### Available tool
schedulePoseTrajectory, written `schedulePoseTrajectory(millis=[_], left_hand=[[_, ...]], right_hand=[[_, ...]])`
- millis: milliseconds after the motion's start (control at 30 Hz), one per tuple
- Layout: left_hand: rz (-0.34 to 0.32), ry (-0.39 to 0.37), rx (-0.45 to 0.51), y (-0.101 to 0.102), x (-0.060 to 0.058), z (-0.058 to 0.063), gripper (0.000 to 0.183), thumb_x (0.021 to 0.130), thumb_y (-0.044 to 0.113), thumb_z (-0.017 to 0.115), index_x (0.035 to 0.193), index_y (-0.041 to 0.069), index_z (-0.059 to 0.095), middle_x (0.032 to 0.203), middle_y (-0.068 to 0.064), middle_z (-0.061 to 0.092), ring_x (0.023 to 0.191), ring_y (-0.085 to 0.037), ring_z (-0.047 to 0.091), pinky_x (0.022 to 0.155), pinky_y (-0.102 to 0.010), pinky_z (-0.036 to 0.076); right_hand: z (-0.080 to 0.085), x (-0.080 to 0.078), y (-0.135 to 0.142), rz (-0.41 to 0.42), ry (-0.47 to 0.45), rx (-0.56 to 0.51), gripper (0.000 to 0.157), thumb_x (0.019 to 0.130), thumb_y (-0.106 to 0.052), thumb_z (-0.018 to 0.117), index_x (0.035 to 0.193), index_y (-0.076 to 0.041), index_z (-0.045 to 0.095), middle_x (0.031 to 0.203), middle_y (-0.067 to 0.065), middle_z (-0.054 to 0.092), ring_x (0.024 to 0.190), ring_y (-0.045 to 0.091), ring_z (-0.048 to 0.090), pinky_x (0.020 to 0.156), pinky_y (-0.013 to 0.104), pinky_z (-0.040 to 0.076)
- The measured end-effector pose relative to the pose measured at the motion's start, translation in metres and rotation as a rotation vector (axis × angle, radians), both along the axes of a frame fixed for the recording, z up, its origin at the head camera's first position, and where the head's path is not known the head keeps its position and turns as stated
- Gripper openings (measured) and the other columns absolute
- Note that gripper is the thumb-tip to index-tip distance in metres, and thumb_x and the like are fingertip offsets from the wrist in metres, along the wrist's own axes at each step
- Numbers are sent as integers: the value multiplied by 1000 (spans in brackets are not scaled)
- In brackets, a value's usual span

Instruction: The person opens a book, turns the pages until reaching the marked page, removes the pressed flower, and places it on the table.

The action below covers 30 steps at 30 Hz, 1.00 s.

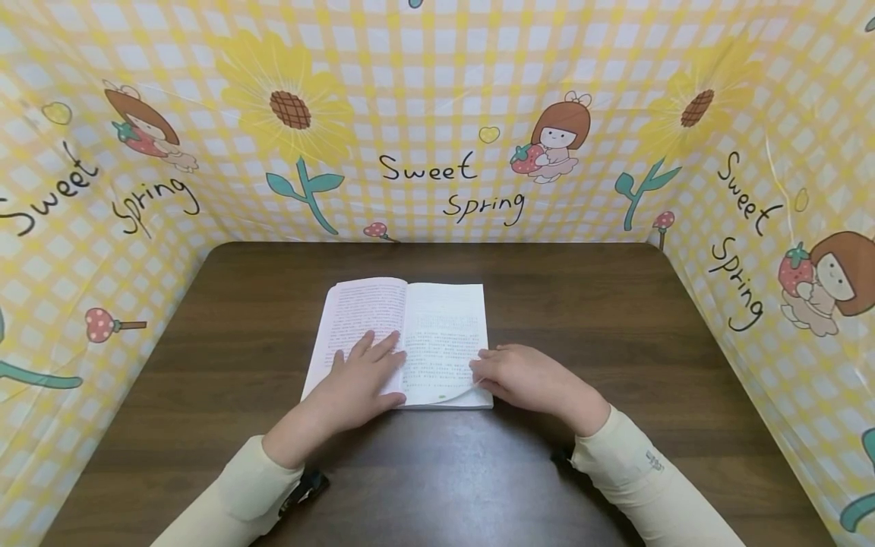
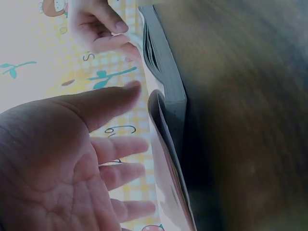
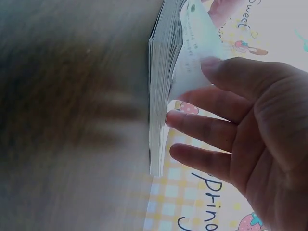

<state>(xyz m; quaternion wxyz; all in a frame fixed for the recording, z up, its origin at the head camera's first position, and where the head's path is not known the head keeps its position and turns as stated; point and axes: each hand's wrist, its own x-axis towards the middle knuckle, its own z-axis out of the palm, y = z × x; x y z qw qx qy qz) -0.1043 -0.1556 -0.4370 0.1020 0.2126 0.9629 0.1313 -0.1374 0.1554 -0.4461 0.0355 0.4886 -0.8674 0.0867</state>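
An open paperback book (image 1: 444, 300) lies on the table in the head view, its left page pinkish and its right page white with printed text. My left hand (image 1: 358, 380) rests on the left page, fingers spread and thumb near the spine. At the lower right edge my right hand (image 1: 529, 380) pinches the top page (image 3: 195, 60) between thumb and index finger. That page curves up at its lower corner, off the thick stack beneath. In the left wrist view, the left fingers (image 2: 122, 175) extend straight over the book's left side.
The dark brown wooden table (image 1: 581, 296) surrounds the book. A yellow checked cloth (image 1: 424, 91) with flowers, cartoon figures and lettering stands behind and along both sides. Dark devices sit at both wrists, such as the left wrist device (image 1: 304, 492).
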Motion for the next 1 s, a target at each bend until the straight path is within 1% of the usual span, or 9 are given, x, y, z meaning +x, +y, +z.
schedulePoseTrajectory(millis=[67, 133, 200, 300, 467, 567, 667, 900, 1000], left_hand=[[-20, 2, -2, 2, 1, -1, 66, 92, 48, 73, 147, 15, 57, 168, -8, 29, 155, -45, 19, 106, -84, 21], [-30, -12, -10, 4, 2, -1, 66, 92, 51, 72, 146, 15, 59, 169, -9, 28, 155, -45, 18, 106, -84, 21], [-34, -22, -24, 5, 3, -2, 68, 91, 54, 72, 145, 14, 60, 169, -10, 27, 155, -46, 17, 106, -84, 20], [-32, -29, -37, 7, 5, -2, 74, 89, 57, 73, 146, 13, 59, 169, -12, 26, 155, -46, 15, 106, -84, 20], [-15, -28, -41, 9, 6, -4, 78, 86, 60, 75, 147, 14, 58, 169, -12, 26, 156, -46, 14, 106, -83, 21], [-8, -13, -46, 10, 5, -5, 76, 86, 59, 75, 145, 14, 60, 168, -13, 29, 155, -46, 17, 105, -83, 25], [3, 0, -46, 10, 5, -5, 72, 87, 57, 75, 143, 14, 62, 167, -13, 32, 154, -46, 20, 104, -83, 27], [21, 15, -32, 11, 4, -5, 66, 89, 56, 73, 140, 16, 65, 165, -12, 36, 153, -45, 25, 103, -81, 30], [26, 21, -16, 11, 4, -4, 64, 91, 56, 71, 139, 15, 66, 164, -12, 38, 153, -45, 26, 103, -81, 31]], right_hand=[[0, 1, 1, -22, -21, -27, 12, 94, -10, 71, 91, -20, 64, 84, -10, 68, 81, 11, 67, 74, 29, 54], [1, 1, 1, -41, -38, -61, 12, 95, -9, 70, 93, -21, 66, 80, -13, 65, 67, 8, 55, 67, 24, 50], [1, 1, 2, -53, -34, -93, 13, 96, -9, 67, 93, -21, 66, 75, -14, 60, 61, 6, 46, 61, 21, 44], [2, 1, 2, -57, 20, -132, 13, 97, -9, 65, 94, -22, 66, 71, -15, 58, 58, 5, 43, 59, 21, 43], [3, 1, 2, -51, 137, -198, 9, 96, -13, 68, 96, -21, 68, 77, -15, 65, 60, 6, 51, 61, 26, 49], [3, 0, 2, -35, 198, -243, 6, 96, -15, 71, 97, -20, 68, 82, -15, 69, 64, 7, 59, 66, 28, 52], [5, 0, 1, -19, 239, -270, 5, 97, -18, 71, 98, -20, 67, 83, -14, 69, 68, 7, 62, 68, 29, 53], [8, 2, -1, -32, 232, -270, 4, 98, -20, 71, 101, -20, 68, 88, -13, 71, 76, 6, 67, 76, 31, 55], [9, 3, -1, -60, 238, -288, 9, 96, -21, 72, 105, -18, 70, 95, -8, 74, 85, 10, 71, 80, 34, 57]])
